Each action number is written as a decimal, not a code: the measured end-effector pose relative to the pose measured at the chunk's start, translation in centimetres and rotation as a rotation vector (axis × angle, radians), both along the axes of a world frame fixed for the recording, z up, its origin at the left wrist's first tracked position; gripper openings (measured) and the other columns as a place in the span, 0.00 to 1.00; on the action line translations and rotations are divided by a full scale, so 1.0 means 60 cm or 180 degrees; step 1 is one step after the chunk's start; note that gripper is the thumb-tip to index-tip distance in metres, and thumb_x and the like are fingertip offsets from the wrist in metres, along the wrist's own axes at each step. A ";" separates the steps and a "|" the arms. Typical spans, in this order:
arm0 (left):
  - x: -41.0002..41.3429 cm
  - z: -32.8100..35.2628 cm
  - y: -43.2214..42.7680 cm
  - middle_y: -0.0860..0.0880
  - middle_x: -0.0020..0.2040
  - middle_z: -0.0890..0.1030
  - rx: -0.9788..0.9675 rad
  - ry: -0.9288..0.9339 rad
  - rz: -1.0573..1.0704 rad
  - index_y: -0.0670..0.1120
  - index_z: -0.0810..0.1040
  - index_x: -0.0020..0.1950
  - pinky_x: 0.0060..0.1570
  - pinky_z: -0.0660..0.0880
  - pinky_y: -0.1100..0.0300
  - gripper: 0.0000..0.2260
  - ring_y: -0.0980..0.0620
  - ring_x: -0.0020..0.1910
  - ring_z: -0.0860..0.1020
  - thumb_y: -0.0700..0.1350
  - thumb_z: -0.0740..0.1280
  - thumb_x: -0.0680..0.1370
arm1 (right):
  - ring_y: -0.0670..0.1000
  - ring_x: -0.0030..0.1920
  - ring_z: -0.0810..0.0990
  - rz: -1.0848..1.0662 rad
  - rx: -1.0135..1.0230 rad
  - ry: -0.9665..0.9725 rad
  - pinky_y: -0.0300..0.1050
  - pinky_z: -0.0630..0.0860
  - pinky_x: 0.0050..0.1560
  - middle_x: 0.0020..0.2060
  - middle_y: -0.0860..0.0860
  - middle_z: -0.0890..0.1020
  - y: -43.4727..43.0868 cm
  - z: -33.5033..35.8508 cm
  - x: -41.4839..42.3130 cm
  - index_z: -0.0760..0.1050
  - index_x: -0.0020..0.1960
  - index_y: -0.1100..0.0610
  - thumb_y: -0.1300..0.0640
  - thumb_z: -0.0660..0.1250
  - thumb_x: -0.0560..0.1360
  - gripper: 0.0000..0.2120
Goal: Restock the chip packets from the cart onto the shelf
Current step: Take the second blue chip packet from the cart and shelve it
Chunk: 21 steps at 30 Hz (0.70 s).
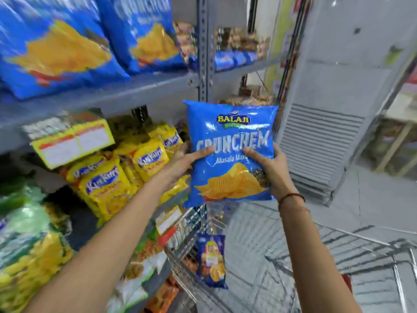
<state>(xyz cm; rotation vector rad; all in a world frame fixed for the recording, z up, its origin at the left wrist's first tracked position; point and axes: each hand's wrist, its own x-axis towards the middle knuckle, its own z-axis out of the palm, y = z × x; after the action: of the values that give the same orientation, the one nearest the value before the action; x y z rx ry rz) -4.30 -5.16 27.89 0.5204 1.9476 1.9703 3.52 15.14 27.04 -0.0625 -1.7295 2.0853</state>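
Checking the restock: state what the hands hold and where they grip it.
Both hands hold one blue chip packet upright: left hand on its left edge, right hand on its right edge, thumbs on the front.

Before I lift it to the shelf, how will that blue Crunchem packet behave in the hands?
The blue Crunchem packet looks puffed with air, so probably light for its size. Its glossy film may be slippery; the left hand and right hand both grip its sides. The chips are likely fragile, so squeeze gently.
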 end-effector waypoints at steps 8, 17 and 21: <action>0.034 0.224 -0.103 0.60 0.45 0.85 0.0107 0.0903 0.0441 0.54 0.77 0.54 0.36 0.79 0.65 0.23 0.59 0.45 0.83 0.56 0.76 0.61 | 0.53 0.46 0.86 0.0409 0.0162 0.0792 0.42 0.82 0.42 0.46 0.50 0.88 -0.085 0.205 -0.018 0.82 0.49 0.50 0.49 0.80 0.57 0.21; 0.081 0.363 -0.277 0.60 0.46 0.85 -0.0154 0.1449 0.1321 0.57 0.76 0.52 0.37 0.78 0.61 0.22 0.58 0.45 0.83 0.61 0.74 0.62 | 0.54 0.47 0.86 0.1132 0.0151 0.1248 0.46 0.82 0.44 0.47 0.51 0.87 -0.247 0.336 -0.067 0.81 0.51 0.51 0.49 0.79 0.58 0.22; 0.101 0.383 -0.368 0.59 0.46 0.86 -0.0126 0.1422 0.1803 0.58 0.78 0.49 0.38 0.78 0.60 0.21 0.59 0.45 0.83 0.62 0.75 0.59 | 0.55 0.49 0.86 0.1486 0.0108 0.1201 0.55 0.81 0.53 0.49 0.53 0.87 -0.344 0.358 -0.098 0.80 0.52 0.51 0.51 0.80 0.60 0.22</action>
<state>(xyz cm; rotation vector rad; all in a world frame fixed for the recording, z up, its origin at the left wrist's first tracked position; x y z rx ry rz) 1.77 -27.22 50.85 0.4626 2.6374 2.2794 -2.35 -5.49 48.54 0.7625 -1.6491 2.1887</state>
